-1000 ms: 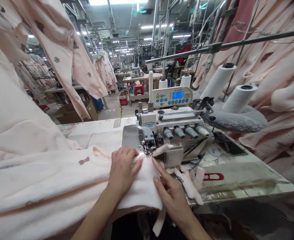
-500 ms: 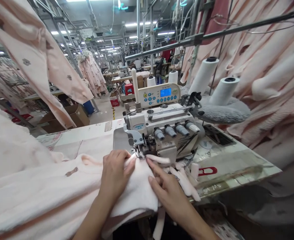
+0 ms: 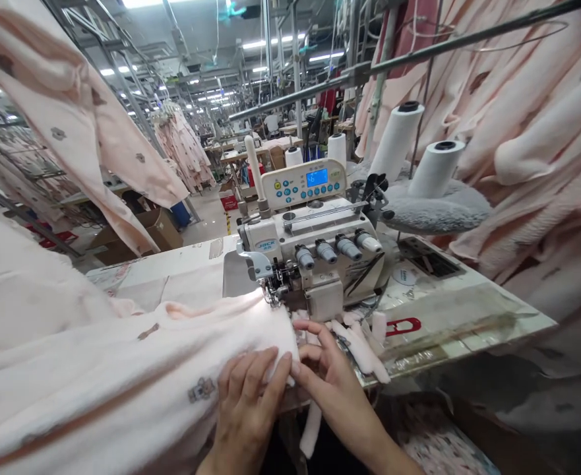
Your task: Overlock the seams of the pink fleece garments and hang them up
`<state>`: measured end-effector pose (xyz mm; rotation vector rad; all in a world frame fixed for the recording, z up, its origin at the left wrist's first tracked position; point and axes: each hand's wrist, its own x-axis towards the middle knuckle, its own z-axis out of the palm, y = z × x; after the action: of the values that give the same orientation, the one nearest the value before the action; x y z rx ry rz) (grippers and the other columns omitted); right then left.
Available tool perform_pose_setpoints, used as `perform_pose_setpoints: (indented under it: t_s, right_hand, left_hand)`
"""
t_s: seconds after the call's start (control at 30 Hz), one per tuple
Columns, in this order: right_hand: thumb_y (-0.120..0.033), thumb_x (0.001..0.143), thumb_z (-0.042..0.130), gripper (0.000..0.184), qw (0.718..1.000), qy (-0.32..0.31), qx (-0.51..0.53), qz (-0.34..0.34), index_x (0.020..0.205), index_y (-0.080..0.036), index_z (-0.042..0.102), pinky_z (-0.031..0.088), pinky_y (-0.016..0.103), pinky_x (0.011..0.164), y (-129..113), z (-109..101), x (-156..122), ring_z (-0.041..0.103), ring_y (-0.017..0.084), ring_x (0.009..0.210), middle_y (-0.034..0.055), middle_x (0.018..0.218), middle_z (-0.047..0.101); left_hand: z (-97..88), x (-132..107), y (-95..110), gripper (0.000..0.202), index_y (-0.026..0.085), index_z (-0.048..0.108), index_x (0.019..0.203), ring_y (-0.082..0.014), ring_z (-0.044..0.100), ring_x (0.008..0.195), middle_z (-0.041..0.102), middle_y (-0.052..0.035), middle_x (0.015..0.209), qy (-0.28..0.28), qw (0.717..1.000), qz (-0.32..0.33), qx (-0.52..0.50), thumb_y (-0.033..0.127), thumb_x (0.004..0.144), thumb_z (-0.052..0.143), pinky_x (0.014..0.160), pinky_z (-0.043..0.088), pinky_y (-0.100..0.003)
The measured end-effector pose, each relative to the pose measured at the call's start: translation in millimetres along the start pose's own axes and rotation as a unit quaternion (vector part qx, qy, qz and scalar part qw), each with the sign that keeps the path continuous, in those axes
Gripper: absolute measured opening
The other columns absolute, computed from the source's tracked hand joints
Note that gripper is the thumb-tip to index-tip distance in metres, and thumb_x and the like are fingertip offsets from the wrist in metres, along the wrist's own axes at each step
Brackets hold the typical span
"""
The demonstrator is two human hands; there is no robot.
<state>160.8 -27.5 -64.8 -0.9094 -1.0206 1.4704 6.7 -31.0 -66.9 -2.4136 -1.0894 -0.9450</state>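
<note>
A pale pink fleece garment (image 3: 122, 369) lies across the sewing table, its edge under the presser foot of a white overlock machine (image 3: 314, 257). My left hand (image 3: 248, 402) rests flat on the near end of the fleece, fingers stretched out. My right hand (image 3: 327, 382) is just beside it at the fabric's right edge, fingers curled and pinching the fleece. Both hands are close to the table's front edge, a short way in front of the needle. Trimmed fleece strips (image 3: 362, 346) lie right of my right hand.
White thread cones (image 3: 394, 142) stand behind the machine, by a grey fleece heap (image 3: 438, 208). Pink garments hang at the left (image 3: 72, 125) and on the right (image 3: 532, 132). The table's right part (image 3: 468, 310) bears labels. Cardboard boxes (image 3: 146, 231) sit on the floor beyond.
Both hands have pulled back from the presser foot toward the table's front edge. The fleece now stretches from the needle to my hands. The view has shifted slightly right.
</note>
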Motion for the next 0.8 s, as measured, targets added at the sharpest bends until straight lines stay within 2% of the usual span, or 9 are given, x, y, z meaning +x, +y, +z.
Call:
perform_pose_setpoints:
  t_s: [0.07, 0.13, 0.2, 0.3, 0.37, 0.47, 0.6, 0.7, 0.8]
  right_hand:
    - [-0.024, 0.086, 0.054, 0.039, 0.998, -0.011, -0.051, -0.036, 0.122, -0.025, 0.039, 0.047, 0.023, 0.067, -4, -1, -6, 0.058, 0.013, 0.071, -0.0033, 0.074, 0.061]
    - [-0.018, 0.086, 0.051, 0.039, 0.979, 0.007, -0.165, -0.119, 0.124, -0.027, 0.041, 0.048, 0.025, 0.071, -7, -6, -7, 0.058, 0.014, 0.077, -0.0002, 0.085, 0.062]
    - [-0.011, 0.084, 0.05, 0.043, 0.919, 0.043, -0.308, -0.241, 0.124, -0.026, 0.046, 0.048, 0.029, 0.078, -7, -12, -4, 0.058, 0.016, 0.089, 0.0047, 0.1, 0.059]
    - [-0.003, 0.081, 0.047, 0.039, 0.801, 0.068, -0.439, -0.403, 0.114, -0.022, 0.056, 0.048, 0.032, 0.08, -4, -17, 5, 0.055, 0.019, 0.097, 0.0084, 0.107, 0.057]
    - [-0.001, 0.08, 0.047, 0.03, 0.765, 0.068, -0.449, -0.456, 0.099, -0.02, 0.06, 0.05, 0.032, 0.076, -1, -16, 10, 0.056, 0.019, 0.09, 0.0075, 0.097, 0.059]
    - [-0.001, 0.078, 0.047, 0.024, 0.757, 0.067, -0.443, -0.476, 0.088, -0.018, 0.059, 0.05, 0.033, 0.069, 2, -15, 12, 0.056, 0.018, 0.08, 0.0064, 0.087, 0.06]
    - [0.001, 0.077, 0.046, 0.029, 0.742, 0.075, -0.443, -0.498, 0.093, -0.019, 0.06, 0.05, 0.033, 0.065, 5, -17, 10, 0.056, 0.018, 0.077, 0.006, 0.083, 0.061]
    - [0.001, 0.078, 0.051, 0.032, 0.726, 0.054, -0.451, -0.516, 0.102, -0.019, 0.062, 0.05, 0.033, 0.065, 6, -22, 12, 0.058, 0.019, 0.076, 0.0063, 0.082, 0.064]
    - [-0.002, 0.08, 0.052, 0.033, 0.721, 0.03, -0.461, -0.516, 0.107, -0.018, 0.062, 0.05, 0.033, 0.066, 7, -29, 21, 0.06, 0.02, 0.077, 0.0075, 0.084, 0.067]
  left_hand:
    - [-3.8, 4, -4, 0.033, 0.016, 0.054, 0.118, -0.0208, 0.054, 0.091, 0.065, -0.0083, 0.092, -0.001, 1.0, 0.019, -0.007, 0.008, 0.087, 0.049, 0.087, 0.036, -0.038]
    - [-9.9, 13, -7, 0.031, 0.014, 0.055, 0.117, -0.0184, 0.055, 0.082, 0.065, -0.0065, 0.084, -0.006, 0.999, 0.034, -0.016, 0.008, 0.088, 0.048, 0.081, 0.038, -0.036]
    - [-16.1, 21, -6, 0.029, 0.013, 0.056, 0.116, -0.0175, 0.054, 0.078, 0.065, -0.0062, 0.082, -0.004, 0.999, 0.037, -0.016, 0.008, 0.089, 0.045, 0.078, 0.038, -0.035]
    - [-23.5, 29, 1, 0.027, 0.012, 0.057, 0.112, -0.0178, 0.054, 0.078, 0.065, -0.0067, 0.082, 0.003, 0.998, 0.059, -0.012, 0.008, 0.09, 0.042, 0.078, 0.038, -0.035]
    - [-26.2, 33, 3, 0.023, 0.014, 0.057, 0.108, -0.0173, 0.054, 0.076, 0.065, -0.0049, 0.08, 0.005, 0.996, 0.071, -0.044, 0.01, 0.088, 0.046, 0.077, 0.038, -0.033]
    - [-24.1, 47, -10, 0.02, 0.019, 0.054, 0.107, -0.0191, 0.055, 0.084, 0.064, -0.0047, 0.089, -0.011, 0.994, -0.032, -0.104, 0.018, 0.087, 0.049, 0.078, 0.039, -0.034]
    - [-6.8, 73, -45, 0.019, 0.019, 0.055, 0.103, -0.0265, 0.05, 0.102, 0.059, -0.0091, 0.109, -0.114, 0.969, -0.216, -0.03, 0.025, 0.085, 0.05, 0.087, 0.037, -0.045]
    - [5.9, 84, -64, 0.012, 0.019, 0.056, 0.092, -0.0251, 0.051, 0.099, 0.06, -0.0071, 0.103, -0.174, 0.952, -0.248, -0.029, 0.023, 0.086, 0.047, 0.087, 0.036, -0.046]
    - [12.5, 88, -72, 0.009, 0.02, 0.056, 0.089, -0.0228, 0.051, 0.097, 0.06, -0.0052, 0.099, -0.167, 0.951, -0.26, -0.029, 0.02, 0.084, 0.048, 0.087, 0.037, -0.042]
